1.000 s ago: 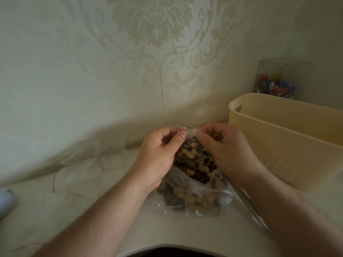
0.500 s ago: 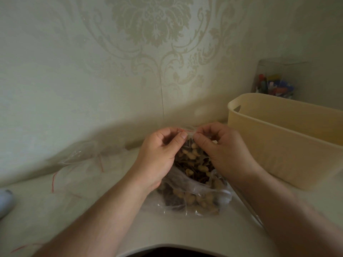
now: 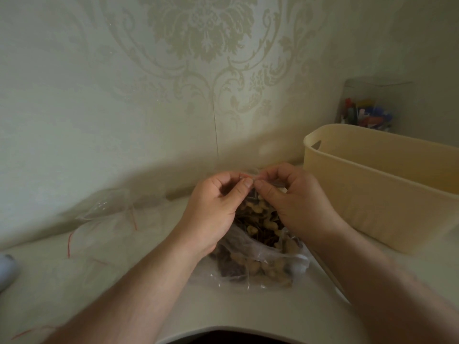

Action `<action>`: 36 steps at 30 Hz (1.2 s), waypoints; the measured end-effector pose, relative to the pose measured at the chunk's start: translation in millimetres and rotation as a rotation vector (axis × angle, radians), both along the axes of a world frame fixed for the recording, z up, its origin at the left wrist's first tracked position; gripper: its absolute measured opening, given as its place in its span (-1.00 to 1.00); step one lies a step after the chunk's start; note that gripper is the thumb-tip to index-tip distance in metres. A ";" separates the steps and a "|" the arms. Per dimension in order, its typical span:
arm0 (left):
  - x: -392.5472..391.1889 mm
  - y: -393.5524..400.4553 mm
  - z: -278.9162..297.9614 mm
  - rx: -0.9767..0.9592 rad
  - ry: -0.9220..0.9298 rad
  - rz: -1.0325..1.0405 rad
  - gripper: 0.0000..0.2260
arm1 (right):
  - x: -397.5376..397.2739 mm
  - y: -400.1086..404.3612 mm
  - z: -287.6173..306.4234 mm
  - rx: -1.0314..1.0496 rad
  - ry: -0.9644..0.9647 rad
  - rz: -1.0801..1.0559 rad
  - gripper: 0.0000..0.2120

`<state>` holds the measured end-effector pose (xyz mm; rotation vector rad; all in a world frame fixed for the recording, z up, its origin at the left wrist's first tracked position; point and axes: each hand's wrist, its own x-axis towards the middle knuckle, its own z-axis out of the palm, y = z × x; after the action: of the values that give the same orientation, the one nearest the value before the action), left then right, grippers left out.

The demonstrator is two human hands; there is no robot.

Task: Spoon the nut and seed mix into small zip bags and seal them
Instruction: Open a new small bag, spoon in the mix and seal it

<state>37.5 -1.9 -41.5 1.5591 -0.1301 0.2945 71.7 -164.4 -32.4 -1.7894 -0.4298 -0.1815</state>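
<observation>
Left hand (image 3: 213, 207) and right hand (image 3: 295, 199) each pinch the red-striped top edge of the small clear zip bag of nut and seed mix (image 3: 258, 219), held upright above the pale desk (image 3: 74, 281) over a larger clear bag (image 3: 260, 266), probably so the contents stay in while sealing.

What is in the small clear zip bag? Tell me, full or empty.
Full: the small clear zip bag bulges with pale nuts and dark seeds up to both hands' pinch.
</observation>
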 end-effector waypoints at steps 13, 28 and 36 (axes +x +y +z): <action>-0.2 2.0 2.0 -0.048 0.001 0.074 -0.88 | -3.5 -2.4 3.7 0.072 0.097 0.012 -0.96; 0.9 2.0 2.8 -0.039 0.029 0.096 -0.87 | -6.6 -2.1 7.9 0.194 0.138 -0.038 -0.84; 1.4 4.3 7.2 -0.117 0.024 0.121 -0.85 | -2.0 -6.4 5.6 0.204 0.142 -0.008 -0.79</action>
<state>38.9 2.4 -34.3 1.4565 0.0002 0.3725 69.7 -170.8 -26.8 -1.5925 -0.2917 -0.0995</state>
